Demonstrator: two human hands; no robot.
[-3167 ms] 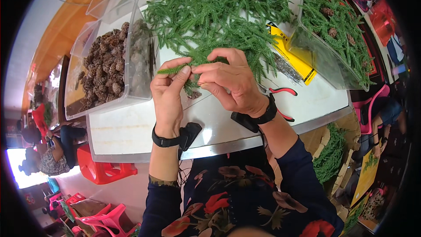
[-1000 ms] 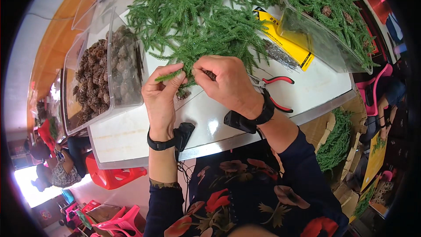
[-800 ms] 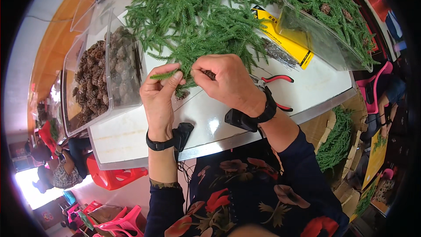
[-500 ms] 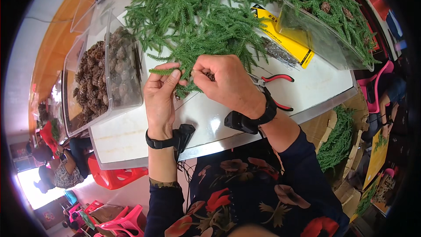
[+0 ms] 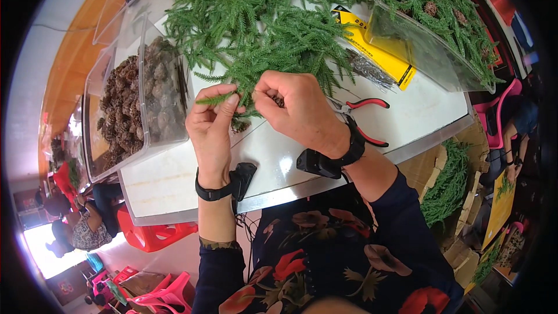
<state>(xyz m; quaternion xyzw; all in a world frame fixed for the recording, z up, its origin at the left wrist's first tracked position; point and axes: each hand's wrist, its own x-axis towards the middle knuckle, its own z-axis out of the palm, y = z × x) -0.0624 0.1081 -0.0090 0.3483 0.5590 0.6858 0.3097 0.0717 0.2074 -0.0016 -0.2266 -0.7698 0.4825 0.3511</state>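
Near the middle of the white table, my left hand (image 5: 212, 125) pinches a small green artificial pine sprig (image 5: 214, 99) between thumb and fingers. Close beside it, my right hand (image 5: 299, 110) is closed in a pinch at the near end of the artificial pine branches (image 5: 279, 46); what its fingertips hold is too small to make out. A brown pine cone (image 5: 278, 102) shows partly under the right hand, and another pine cone (image 5: 239, 124) sits just below the greenery between the hands. Pliers with red handles (image 5: 369, 104) lie just right of my right hand, partly hidden by the wrist.
A clear bin (image 5: 145, 131) of pine cones stands at left. Another clear bin (image 5: 401, 40) at right holds greenery with cones. A yellow package (image 5: 383, 52) lies by thin wires (image 5: 372, 70). A cardboard box (image 5: 471, 192) with greenery stands low right. Other people sit at both sides.
My left hand has shifted slightly left, away from the right hand, with the sprig still in its fingers. The right hand stays nearly in place. The lower pine cone shows more now.
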